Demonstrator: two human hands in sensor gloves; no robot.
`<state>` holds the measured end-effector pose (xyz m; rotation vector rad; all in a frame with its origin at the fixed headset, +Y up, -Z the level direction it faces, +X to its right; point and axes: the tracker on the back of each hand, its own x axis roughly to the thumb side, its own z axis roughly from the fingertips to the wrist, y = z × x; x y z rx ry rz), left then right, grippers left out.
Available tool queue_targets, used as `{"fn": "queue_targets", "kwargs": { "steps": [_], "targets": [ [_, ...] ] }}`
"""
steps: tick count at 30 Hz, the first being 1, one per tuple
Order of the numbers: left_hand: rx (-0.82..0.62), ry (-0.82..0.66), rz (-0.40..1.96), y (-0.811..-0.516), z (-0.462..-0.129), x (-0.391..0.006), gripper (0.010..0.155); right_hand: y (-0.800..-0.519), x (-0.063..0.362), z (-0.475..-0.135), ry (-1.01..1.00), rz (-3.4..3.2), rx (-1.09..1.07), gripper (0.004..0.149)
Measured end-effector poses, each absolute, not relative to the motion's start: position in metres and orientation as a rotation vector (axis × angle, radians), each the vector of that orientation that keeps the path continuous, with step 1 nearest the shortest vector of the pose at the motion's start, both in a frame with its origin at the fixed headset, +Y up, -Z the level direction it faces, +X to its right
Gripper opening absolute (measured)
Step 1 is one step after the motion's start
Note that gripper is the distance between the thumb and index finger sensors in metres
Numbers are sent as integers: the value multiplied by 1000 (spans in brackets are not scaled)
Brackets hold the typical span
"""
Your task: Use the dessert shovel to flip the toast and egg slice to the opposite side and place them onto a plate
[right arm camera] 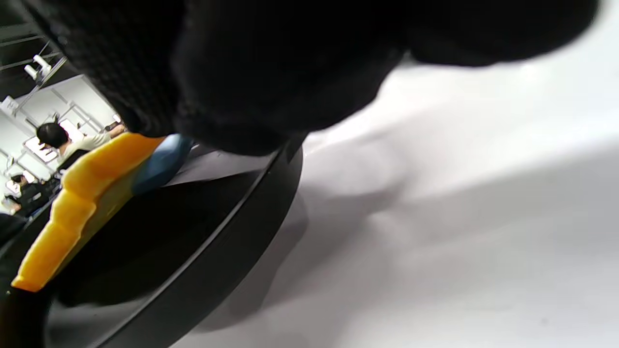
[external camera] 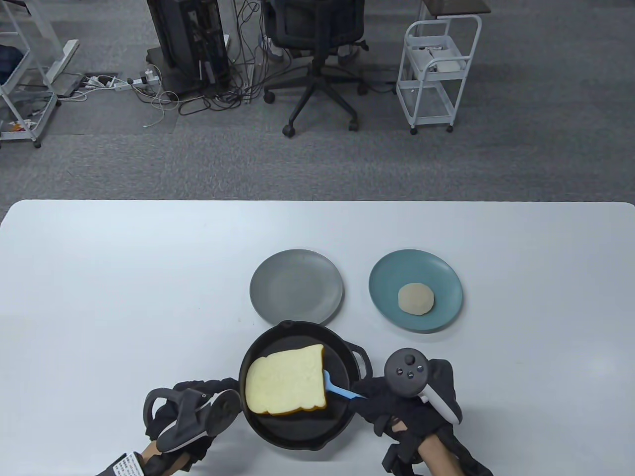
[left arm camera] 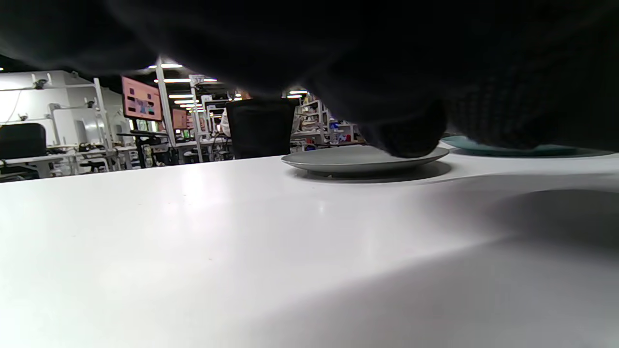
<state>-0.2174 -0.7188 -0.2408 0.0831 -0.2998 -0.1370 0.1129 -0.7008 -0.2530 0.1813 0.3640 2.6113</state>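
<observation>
Toast (external camera: pixel 286 379) tilts on blue shovel (external camera: pixel 342 389) in pan (external camera: pixel 297 426).

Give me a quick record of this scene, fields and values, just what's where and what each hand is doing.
pan: black, near table edge
toast: in pan, right edge lifted
shovel: blue, blade under toast
right hand: holds shovel handle
left hand: at pan's left side, grip hidden
grey plate: bare, behind pan
teal plate: right of grey plate
egg slice: on teal plate
</observation>
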Motion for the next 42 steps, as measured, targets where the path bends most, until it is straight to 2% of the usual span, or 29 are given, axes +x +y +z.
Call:
{"fn": "queue_targets", "kwargs": {
  "steps": [7, 12, 16, 20, 23, 29, 33, 42],
  "targets": [
    [61, -351, -164, -720, -238, -213, 45, -707, 101, -250, 400, 2598, 250, 49],
    [19, -352, -140, -720, -242, -215, 46, -715, 113, -258, 388, 2499, 185, 47],
    [-17, -341, -126, -722, -246, -220, 46, -712, 125, -260, 333, 2432, 120, 47],
    [-42, -337, -107, -721, -247, -222, 46, -700, 136, -257, 93, 2503, 44, 46],
    [-44, -344, -83, -719, -247, -223, 46, -689, 135, -248, -196, 2545, 14, 45],
    [-53, -301, -22, -719, -249, -227, 47, -688, 108, -236, -562, 2800, 179, 45],
    [-33, -282, 10, -716, -250, -228, 47, -693, 99, -235, -560, 2853, 260, 45],
    [-26, -287, -19, -716, -249, -228, 47, -691, 106, -237, -515, 2822, 222, 45]
  ]
}}
